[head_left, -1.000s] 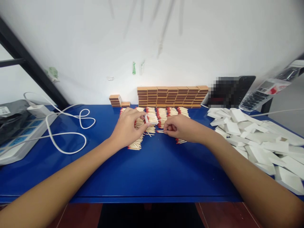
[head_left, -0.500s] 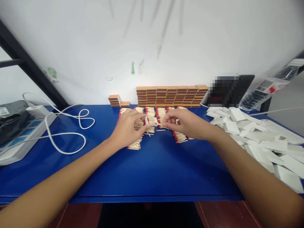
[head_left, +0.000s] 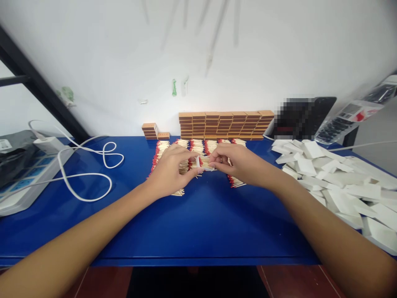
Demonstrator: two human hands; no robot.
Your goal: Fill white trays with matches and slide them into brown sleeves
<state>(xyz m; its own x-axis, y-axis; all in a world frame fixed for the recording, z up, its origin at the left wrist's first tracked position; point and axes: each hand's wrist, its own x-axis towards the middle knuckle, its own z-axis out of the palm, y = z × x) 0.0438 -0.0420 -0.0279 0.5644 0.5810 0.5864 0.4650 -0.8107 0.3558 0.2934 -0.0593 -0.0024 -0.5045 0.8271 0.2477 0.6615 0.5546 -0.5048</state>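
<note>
Since the earlier frame the small white tray (head_left: 197, 162) has shifted a little to the right, and the right hand (head_left: 235, 162) has closed in on its right end. The left hand (head_left: 170, 167) grips the tray's left end between thumb and fingers. The right hand has its fingertips drawn together at the opposite end; whether they pinch matchsticks or cardboard is too small to tell. The tray thus lies directly between the hands, its long axis running roughly from one to the other, with neither hand clearly nearer.

Inside the tray lie thin pale wooden matches (head_left: 205, 162), red heads toward its left end. Behind the tray and to both sides, more sticks are laid in rough bundled rows (head_left: 163, 146), partly hidden by the hands. Farther behind the tray, brick-like matchboxes (head_left: 226, 126) with brown sides and tan edges form a neat block against the white wall; a shorter stack (head_left: 149, 131) stands behind and left of it. Well to the tray's right is a jumbled heap of matte white card pieces (head_left: 335, 178); well to its left, a smooth white cable (head_left: 88, 176) loops over the glossy blue worktop (head_left: 198, 227).
</note>
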